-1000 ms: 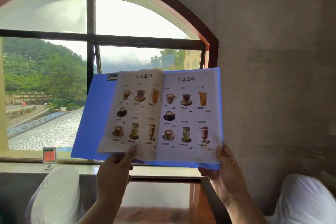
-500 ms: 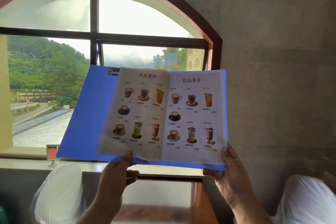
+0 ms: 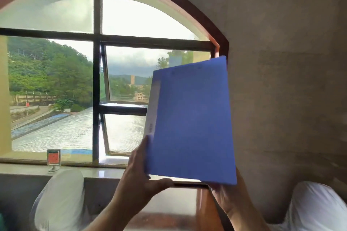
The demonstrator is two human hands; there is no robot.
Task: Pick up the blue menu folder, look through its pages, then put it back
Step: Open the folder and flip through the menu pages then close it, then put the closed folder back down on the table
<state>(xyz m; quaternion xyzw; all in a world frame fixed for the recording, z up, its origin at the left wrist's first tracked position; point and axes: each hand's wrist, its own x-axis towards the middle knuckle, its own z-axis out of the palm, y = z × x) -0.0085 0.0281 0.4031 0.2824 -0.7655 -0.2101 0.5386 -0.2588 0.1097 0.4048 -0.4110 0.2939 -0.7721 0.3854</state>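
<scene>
The blue menu folder (image 3: 193, 122) is closed and held upright in front of the window's right side, its plain blue cover facing me and its pale spine on the left. My left hand (image 3: 139, 178) grips the folder's lower left corner, thumb under the bottom edge and fingers up along the spine. My right hand (image 3: 229, 197) holds the lower right corner from below and behind, mostly hidden by the cover. The menu pages are hidden inside.
An arched window (image 3: 97, 73) with dark bars fills the left. A small red table sign (image 3: 53, 158) stands on the pale sill (image 3: 28, 170). A reddish wooden table (image 3: 202, 210) lies below my hands. White rounded seat backs (image 3: 60, 200) sit at both sides. A grey wall (image 3: 291, 80) is right.
The folder was open, showing two drink-menu pages. The left cover has swung over to the right and the folder is now closed, with both hands still at its bottom corners.
</scene>
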